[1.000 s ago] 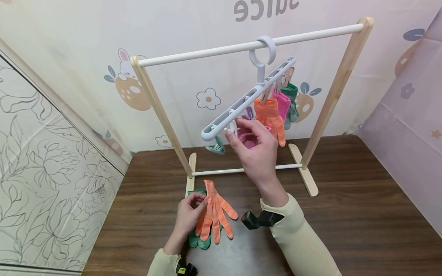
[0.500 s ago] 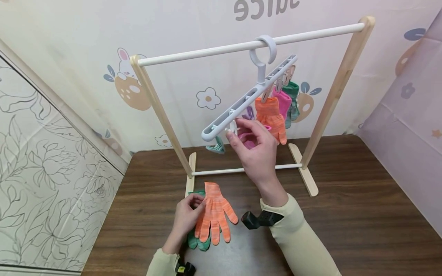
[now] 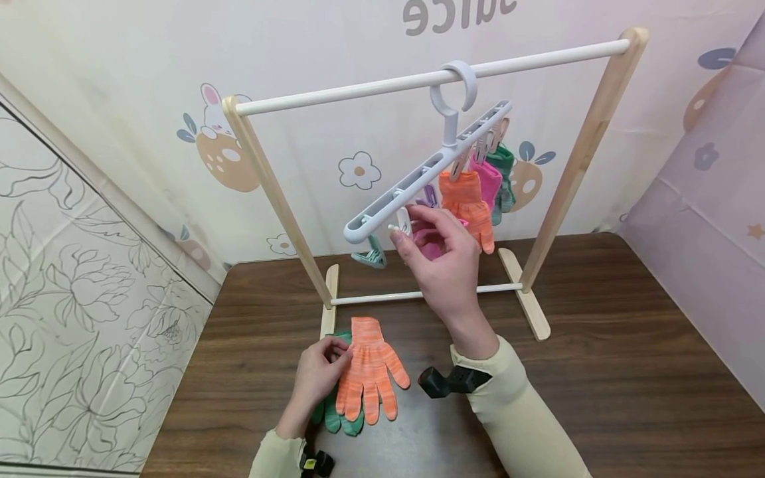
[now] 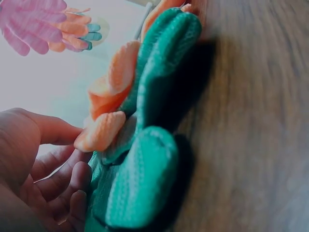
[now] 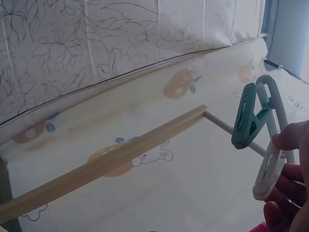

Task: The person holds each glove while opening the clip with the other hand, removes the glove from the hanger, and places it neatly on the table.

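My right hand pinches a white clothespin hanging from the pale grey clip hanger, its thumb on one side and fingers on the other. Beside it dangles a teal clothespin at the hanger's near end. Down at the table, my left hand pinches the side edge of an orange knit glove between thumb and forefinger. That glove lies fingers toward me, over a green glove that it mostly hides. A pink glove hangs partly hidden behind my right hand.
The hanger hooks over the white rod of a wooden stand. Farther along it hang another orange glove, a pink one and a green one. A patterned curtain wall stands behind the brown table.
The orange glove on the table has turned so its cuff lies flatter and wider. My left hand has shifted slightly left with it. My right hand stays at the white clothespin.
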Demonstrator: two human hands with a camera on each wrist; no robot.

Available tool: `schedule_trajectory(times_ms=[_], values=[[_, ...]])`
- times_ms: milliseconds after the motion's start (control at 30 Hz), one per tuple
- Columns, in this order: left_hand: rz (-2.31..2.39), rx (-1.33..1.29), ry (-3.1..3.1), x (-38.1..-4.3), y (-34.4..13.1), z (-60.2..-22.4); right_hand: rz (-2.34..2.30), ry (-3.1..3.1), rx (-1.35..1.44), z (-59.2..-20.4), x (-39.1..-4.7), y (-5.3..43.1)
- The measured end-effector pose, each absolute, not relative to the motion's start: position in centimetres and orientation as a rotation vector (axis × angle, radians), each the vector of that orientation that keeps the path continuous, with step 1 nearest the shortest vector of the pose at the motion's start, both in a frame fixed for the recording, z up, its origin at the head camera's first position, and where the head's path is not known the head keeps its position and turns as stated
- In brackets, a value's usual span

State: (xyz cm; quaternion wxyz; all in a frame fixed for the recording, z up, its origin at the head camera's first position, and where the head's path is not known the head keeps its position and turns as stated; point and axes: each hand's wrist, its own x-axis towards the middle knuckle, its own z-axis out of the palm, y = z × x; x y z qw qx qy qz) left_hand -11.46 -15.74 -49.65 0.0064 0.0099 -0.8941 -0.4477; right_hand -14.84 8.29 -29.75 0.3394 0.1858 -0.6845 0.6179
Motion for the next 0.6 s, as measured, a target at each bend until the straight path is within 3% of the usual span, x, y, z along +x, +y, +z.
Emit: schedule_trajectory(times_ms=[600], values=[[-1.414, 0.082, -2.786, -11.48, -15.93, -49.62, 1.656, -1.757, 0.518, -29.74, -14.60, 8.44]])
